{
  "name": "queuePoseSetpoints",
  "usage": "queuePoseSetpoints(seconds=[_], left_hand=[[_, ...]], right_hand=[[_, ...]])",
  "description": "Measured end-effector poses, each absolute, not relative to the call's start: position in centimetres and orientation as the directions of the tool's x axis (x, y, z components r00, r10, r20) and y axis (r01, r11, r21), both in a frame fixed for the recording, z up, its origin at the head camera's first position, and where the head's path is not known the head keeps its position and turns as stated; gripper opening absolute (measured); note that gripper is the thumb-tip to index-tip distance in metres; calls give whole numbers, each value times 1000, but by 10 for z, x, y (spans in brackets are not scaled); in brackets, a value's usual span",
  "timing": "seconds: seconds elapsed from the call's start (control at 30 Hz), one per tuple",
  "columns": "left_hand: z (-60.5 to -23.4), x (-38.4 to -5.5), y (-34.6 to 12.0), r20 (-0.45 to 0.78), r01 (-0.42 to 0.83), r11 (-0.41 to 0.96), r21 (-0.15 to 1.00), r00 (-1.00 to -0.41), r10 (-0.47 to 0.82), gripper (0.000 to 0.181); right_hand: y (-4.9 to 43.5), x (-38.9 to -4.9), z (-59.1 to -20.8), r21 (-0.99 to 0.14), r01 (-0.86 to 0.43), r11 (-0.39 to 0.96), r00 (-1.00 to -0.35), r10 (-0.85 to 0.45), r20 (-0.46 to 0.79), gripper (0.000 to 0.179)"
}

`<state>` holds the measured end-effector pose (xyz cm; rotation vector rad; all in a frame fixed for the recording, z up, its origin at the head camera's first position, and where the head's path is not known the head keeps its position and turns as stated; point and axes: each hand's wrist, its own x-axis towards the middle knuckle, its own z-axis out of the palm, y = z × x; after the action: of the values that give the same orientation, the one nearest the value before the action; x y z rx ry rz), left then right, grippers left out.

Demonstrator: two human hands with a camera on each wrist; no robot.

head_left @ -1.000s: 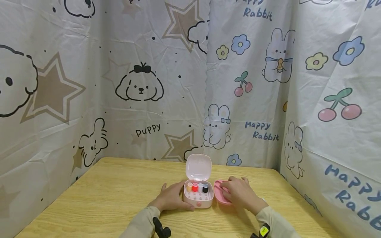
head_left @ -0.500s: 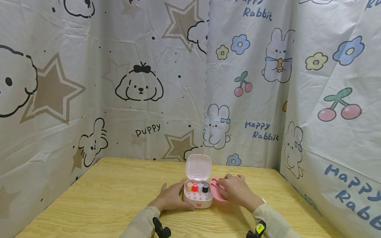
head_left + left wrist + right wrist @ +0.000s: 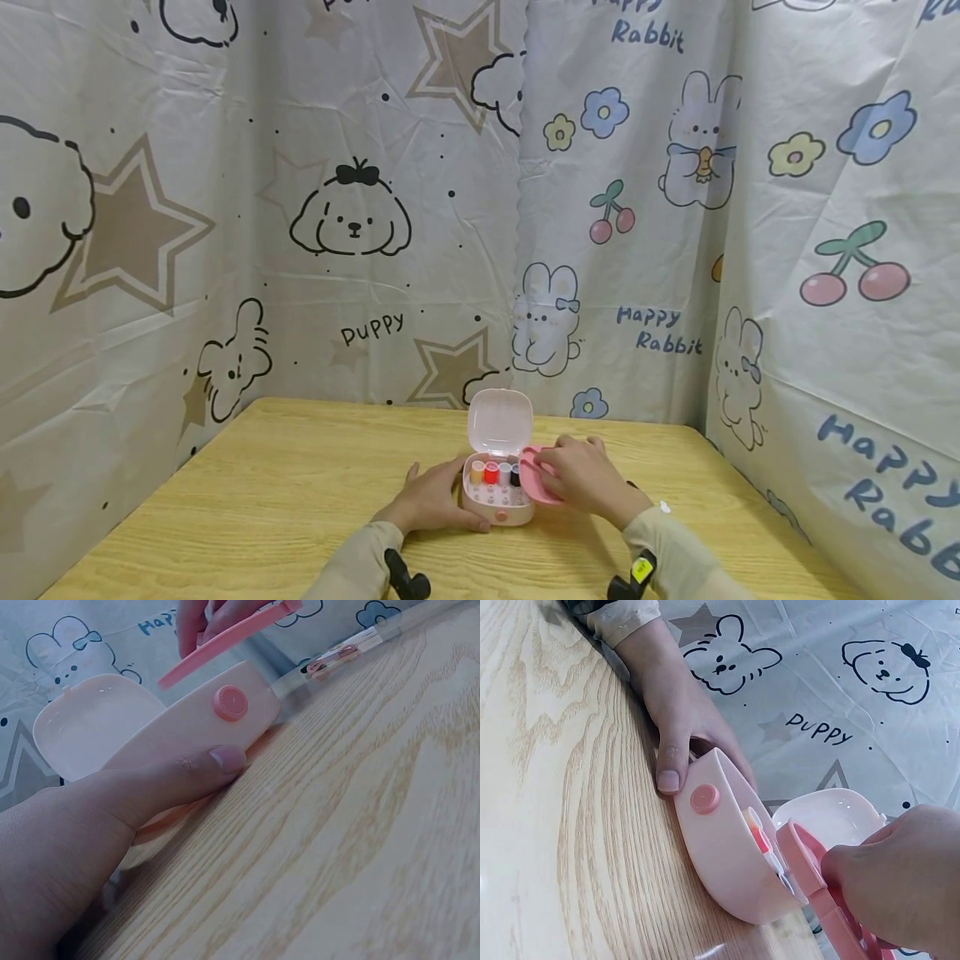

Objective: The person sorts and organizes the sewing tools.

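Observation:
A pale pink sewing box [image 3: 486, 514] stands on the table with its lid [image 3: 500, 422] tipped up behind it. Inside, a row of thread spools [image 3: 491, 473] shows: orange, red, white and black. My left hand [image 3: 431, 498] grips the box's left side, its thumb along the front below the round pink button [image 3: 231, 703]. A darker pink insert tray [image 3: 536, 479] is pinched in my right hand [image 3: 592, 481]. In the head view the tray overlaps the box's right edge and part of the black spool. The left wrist view shows it tilted above the rim.
The wooden table [image 3: 300, 500] runs back to a printed curtain [image 3: 360, 292], with more curtain on both sides. A clear item with pinkish printing [image 3: 341, 658] lies beyond the box in the left wrist view.
My right hand has carried the insert tray leftward, from beside the box to over its right edge. The left hand and the box have stayed put.

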<state>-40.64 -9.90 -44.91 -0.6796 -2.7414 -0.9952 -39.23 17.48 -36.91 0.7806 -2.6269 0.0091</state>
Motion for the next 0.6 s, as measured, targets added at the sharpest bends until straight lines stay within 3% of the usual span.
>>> queuePoseSetpoints(seconds=[0.6], left_hand=[[-447, -404, -99, 288, 467, 669, 578, -884, 367, 108]], right_hand=[[145, -397, -373, 92, -595, 798, -726, -583, 364, 15]])
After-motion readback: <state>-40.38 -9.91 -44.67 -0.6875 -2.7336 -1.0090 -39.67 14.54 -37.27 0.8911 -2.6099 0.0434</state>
